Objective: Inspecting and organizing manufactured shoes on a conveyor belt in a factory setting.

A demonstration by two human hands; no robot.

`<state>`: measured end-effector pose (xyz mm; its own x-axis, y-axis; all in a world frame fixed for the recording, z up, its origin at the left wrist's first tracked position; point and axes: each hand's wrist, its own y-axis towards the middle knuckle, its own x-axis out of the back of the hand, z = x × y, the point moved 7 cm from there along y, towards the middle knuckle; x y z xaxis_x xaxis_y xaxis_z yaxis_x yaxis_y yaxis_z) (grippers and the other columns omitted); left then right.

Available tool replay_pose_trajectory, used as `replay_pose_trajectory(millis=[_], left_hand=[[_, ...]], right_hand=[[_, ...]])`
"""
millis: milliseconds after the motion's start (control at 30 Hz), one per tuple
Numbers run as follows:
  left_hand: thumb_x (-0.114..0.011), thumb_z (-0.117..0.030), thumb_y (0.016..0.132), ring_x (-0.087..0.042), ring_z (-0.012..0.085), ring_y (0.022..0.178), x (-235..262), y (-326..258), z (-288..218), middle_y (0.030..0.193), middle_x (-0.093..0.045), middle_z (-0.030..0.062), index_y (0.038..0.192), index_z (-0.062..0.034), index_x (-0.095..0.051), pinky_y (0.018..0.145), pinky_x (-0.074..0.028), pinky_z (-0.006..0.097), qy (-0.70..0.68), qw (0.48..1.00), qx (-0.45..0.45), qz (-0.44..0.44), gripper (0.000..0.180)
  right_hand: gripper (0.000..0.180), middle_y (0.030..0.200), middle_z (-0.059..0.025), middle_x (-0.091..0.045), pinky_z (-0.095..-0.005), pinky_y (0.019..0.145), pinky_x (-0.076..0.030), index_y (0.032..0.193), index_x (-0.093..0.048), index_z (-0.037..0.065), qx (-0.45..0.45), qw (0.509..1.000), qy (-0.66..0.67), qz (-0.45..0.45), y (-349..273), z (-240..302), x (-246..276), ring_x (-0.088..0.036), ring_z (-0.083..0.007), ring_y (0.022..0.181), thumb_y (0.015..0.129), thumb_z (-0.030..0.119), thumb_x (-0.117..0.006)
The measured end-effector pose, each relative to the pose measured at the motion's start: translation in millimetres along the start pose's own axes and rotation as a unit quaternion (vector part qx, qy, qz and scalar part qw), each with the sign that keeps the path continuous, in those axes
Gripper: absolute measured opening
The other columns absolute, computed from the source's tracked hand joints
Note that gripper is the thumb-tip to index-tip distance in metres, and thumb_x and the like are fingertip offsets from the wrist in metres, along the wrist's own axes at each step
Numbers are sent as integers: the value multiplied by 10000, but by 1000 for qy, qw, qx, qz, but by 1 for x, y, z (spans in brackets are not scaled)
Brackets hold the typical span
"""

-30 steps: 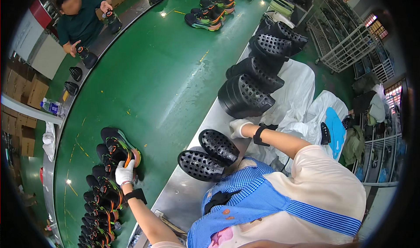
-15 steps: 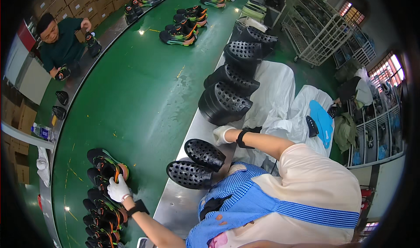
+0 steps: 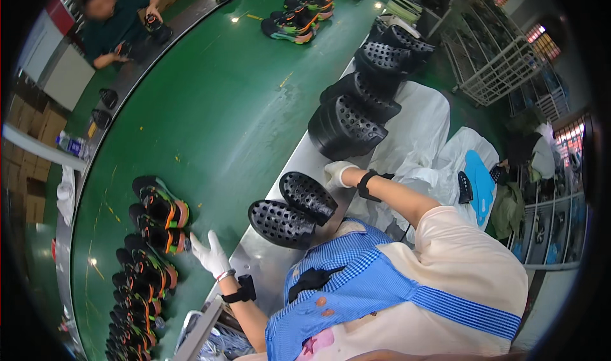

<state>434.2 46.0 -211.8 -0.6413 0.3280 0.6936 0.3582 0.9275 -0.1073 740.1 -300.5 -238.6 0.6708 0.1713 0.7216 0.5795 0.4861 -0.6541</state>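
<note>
My left hand (image 3: 211, 255), in a white glove, is open with its fingers apart, just right of a row of black sneakers (image 3: 159, 211) with orange and green trim on the green surface. My right hand (image 3: 335, 172), gloved too, is at the metal ledge (image 3: 264, 224), below a stack of black perforated toe-shaped forms (image 3: 347, 128). Its fingers are mostly hidden, and I see nothing held in it. Two more black perforated forms (image 3: 289, 211) lie side by side on the ledge between my hands, close to my blue checked apron (image 3: 356, 278).
More sneakers (image 3: 296, 17) stand farther along the green surface. Across it, a person in a dark green shirt (image 3: 114, 27) handles dark shoes. White plastic sheeting (image 3: 417, 132) lies right of the ledge, with blue sole-shaped sheets (image 3: 478, 183) on it. A wire rack cart (image 3: 503, 68) stands beyond.
My left hand has come off a sneaker and moved right, its fingers now spread. My right hand stays by the ledge. The whole view has shifted a little.
</note>
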Motion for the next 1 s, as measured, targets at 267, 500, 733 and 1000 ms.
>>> replay_pose_trajectory(millis=[267,500,733,1000], left_hand=[[-648,-411,854,-434,426,1291,-29,-37,19,1417,-402,297,1413,-11,-417,1070,-369,436,88,995,-34,38,726],[-744,-339,741,-439,358,1287,-90,-61,47,1383,-476,184,1362,13,-436,1083,-356,419,402,894,-145,133,777],[-771,-336,708,-447,348,1277,-96,-69,51,1371,-485,173,1361,9,-430,1078,-361,422,494,844,-172,118,813],[-759,-334,727,-449,344,1276,-92,-69,40,1368,-484,181,1371,9,-416,1075,-366,419,532,816,-186,123,807]], right_hand=[[382,1078,-202,-673,-423,872,-506,1041,-666,42,23,999,7,-30,0,1,3,-638,-366,1031,759,297,-699],[234,949,-148,-628,-452,796,-479,948,-568,67,49,973,148,-171,-80,-57,-65,-603,-355,938,894,295,-565],[276,1073,-214,-666,-459,870,-497,1066,-664,51,-172,965,133,146,-175,-185,-279,-640,-374,1012,917,201,-486],[282,1134,-185,-602,-434,881,-448,1057,-669,54,-160,974,87,139,-209,-217,-369,-576,-325,1049,807,166,-605]])
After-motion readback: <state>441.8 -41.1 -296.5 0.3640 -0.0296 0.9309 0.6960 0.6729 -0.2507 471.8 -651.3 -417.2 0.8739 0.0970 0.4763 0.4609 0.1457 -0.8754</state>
